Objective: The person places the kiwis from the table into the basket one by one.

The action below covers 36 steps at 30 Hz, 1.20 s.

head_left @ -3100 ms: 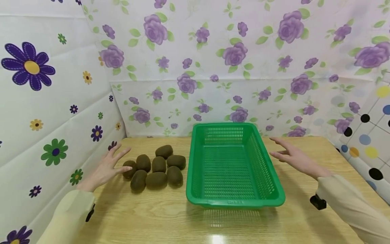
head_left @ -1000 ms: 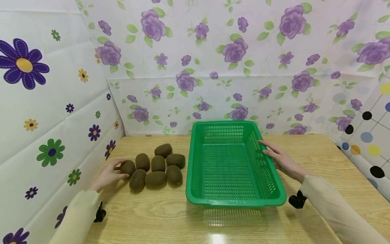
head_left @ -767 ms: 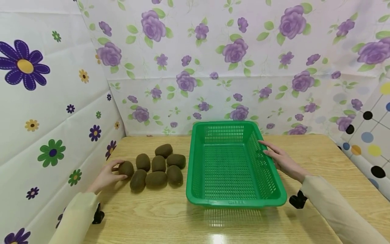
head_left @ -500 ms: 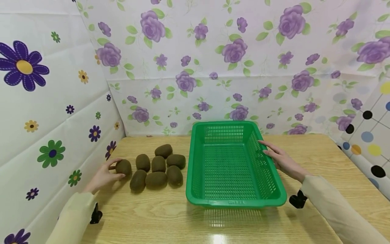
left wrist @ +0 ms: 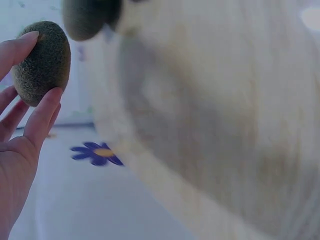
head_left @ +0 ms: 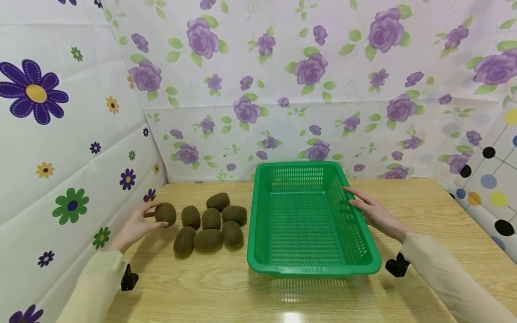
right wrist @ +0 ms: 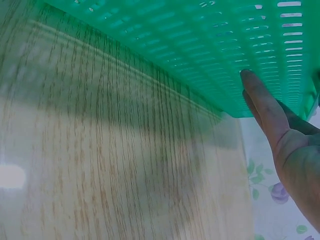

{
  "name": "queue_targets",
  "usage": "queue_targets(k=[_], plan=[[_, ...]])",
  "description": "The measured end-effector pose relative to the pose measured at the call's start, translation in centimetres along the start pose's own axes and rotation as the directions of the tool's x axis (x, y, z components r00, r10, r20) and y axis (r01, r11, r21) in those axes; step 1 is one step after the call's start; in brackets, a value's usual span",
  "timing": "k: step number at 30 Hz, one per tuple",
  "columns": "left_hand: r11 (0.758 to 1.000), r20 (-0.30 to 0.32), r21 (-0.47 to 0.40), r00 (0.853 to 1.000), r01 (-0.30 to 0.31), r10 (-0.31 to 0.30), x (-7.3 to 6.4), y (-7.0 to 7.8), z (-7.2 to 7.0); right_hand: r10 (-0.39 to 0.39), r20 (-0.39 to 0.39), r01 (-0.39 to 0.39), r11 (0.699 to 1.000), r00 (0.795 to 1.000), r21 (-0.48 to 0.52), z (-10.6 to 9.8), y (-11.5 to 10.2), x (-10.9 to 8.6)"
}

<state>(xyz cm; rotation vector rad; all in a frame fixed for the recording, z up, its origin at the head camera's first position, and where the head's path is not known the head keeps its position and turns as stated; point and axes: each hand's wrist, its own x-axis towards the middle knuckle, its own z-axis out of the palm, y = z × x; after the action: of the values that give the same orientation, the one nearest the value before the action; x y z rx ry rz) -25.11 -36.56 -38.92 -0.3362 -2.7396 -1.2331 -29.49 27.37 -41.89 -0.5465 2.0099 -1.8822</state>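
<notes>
In the head view, my left hand [head_left: 135,226] pinches a brown fuzzy kiwi [head_left: 165,214] between thumb and fingertips. It holds the kiwi a little above the table, left of the other kiwis [head_left: 208,241]. The left wrist view shows the same kiwi [left wrist: 42,62] between thumb and fingers. A green plastic basket [head_left: 315,270] stands at the middle right, with no kiwi in it. My right hand [head_left: 379,215] holds the basket's right rim, fingertips reaching over it. From the right wrist, straight fingers [right wrist: 265,105] lie along the outer slotted wall.
Several kiwis lie in a close cluster between my left hand and the basket. The wooden table [head_left: 202,287] ends at a flowered back cloth [head_left: 282,134]. Another flowered cloth [head_left: 101,175] stands along the left side. A dotted cloth [head_left: 488,181] hangs at the right.
My left hand has reached the leftmost kiwi, taken hold of it, drawn it left from the cluster and raised it. My right hand has moved left onto the basket rim and stayed there.
</notes>
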Motion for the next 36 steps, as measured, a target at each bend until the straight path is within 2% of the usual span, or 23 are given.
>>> queue_targets(k=[6, 12, 19, 22, 26, 31, 32, 36], plan=[[1.0, -0.003, -0.025, 1.0, -0.002, 0.002, 0.9, 2.2, -0.1, -0.004, 0.015, 0.004, 1.0, 1.0, 0.008, -0.1, 0.0, 0.0], [0.997, 0.033, -0.058, 0.998, 0.05, -0.048, 1.4, 3.9, 0.1, 0.006, 0.011, -0.006, 1.0, 1.0, 0.004, 0.0, 0.1, 0.2], [0.994, 0.072, -0.105, 0.997, -0.026, 0.034, 2.4, 6.1, 1.1, 0.016, 0.005, -0.016, 1.0, 1.0, -0.02, -0.2, 0.3, 0.1], [0.989, 0.09, -0.145, 0.995, -0.021, 0.035, 2.7, 7.3, 1.3, 0.01, 0.012, -0.01, 1.0, 1.0, -0.014, -0.3, 0.3, 0.2], [0.979, 0.136, -0.205, 0.991, 0.017, 0.012, 3.0, 9.3, 1.5, 0.016, 0.006, -0.016, 1.0, 1.0, -0.01, -0.2, 0.2, 0.2], [0.969, 0.179, -0.243, 0.984, 0.035, 0.01, 3.8, 11.2, 2.1, 0.02, 0.002, -0.02, 1.0, 1.0, -0.016, -0.2, 0.2, 0.1], [0.97, 0.182, -0.243, 0.983, 0.022, 0.023, 4.1, 11.3, 2.4, 0.017, 0.005, -0.016, 1.0, 1.0, -0.015, -0.2, 0.2, 0.1], [0.971, 0.197, -0.238, 0.977, -0.036, 0.084, 5.2, 12.8, 3.6, 0.008, 0.012, -0.007, 1.0, 1.0, -0.022, -0.3, 0.1, 0.1]])
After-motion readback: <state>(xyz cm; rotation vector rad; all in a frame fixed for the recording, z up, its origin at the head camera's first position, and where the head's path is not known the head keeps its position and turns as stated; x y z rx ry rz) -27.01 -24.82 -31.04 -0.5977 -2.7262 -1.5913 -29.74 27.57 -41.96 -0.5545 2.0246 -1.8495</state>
